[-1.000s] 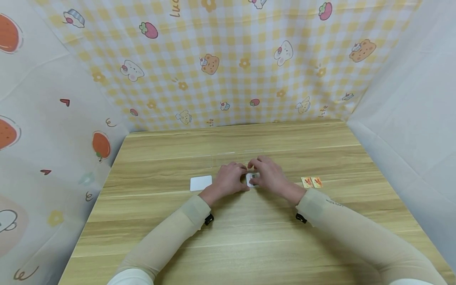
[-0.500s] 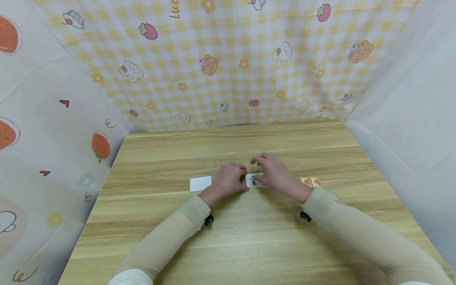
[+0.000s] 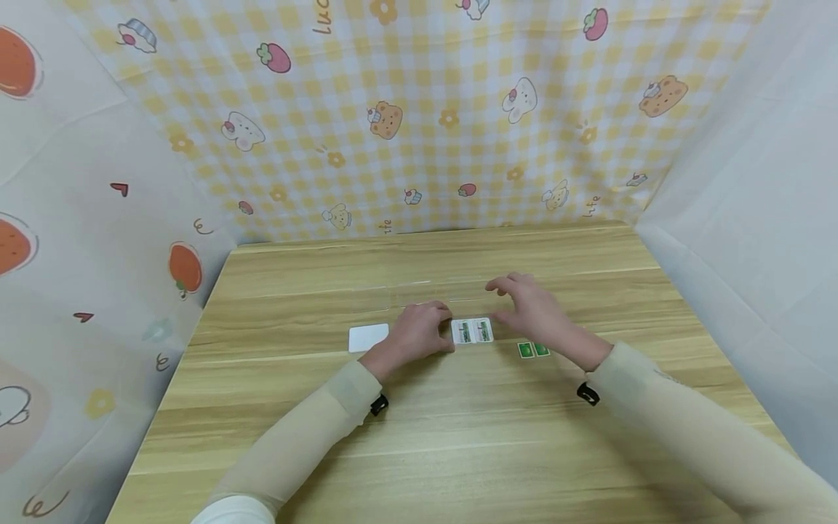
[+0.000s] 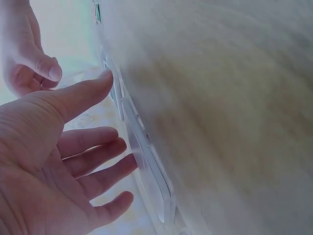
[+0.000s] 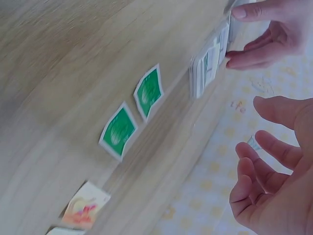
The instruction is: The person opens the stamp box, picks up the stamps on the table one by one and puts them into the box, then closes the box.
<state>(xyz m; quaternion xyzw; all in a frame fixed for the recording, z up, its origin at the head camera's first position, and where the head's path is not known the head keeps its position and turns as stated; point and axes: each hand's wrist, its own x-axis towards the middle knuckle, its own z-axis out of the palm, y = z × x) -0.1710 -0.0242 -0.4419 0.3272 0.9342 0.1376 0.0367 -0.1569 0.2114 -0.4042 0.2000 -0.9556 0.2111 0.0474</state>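
Beside my left hand point(image 3: 419, 329) lies a white card point(image 3: 471, 330) bearing two small pictures with green, side by side. The thumb and fingers are spread about its left end; whether they touch it I cannot tell. In the left wrist view those fingers point(image 4: 93, 178) look relaxed and apart. Just off the card's right end hovers my right hand point(image 3: 533, 313), its fingers loosely bent with nothing between them. Two green stamp-like stickers point(image 5: 149, 92) lie near the right hand in the right wrist view.
A plain white slab point(image 3: 369, 338) lies left of the left hand. Farther back are faint clear rectangular pieces point(image 3: 415, 292). In the right wrist view, an orange and cream sticker point(image 5: 85, 205) lies past the green ones. A checked cloth point(image 3: 452, 145) hangs behind the table.
My right hand has drawn off the white card to the right, uncovering both pictures. The green stickers have come into view, while the right arm now covers the orange ones. My left hand barely moved.
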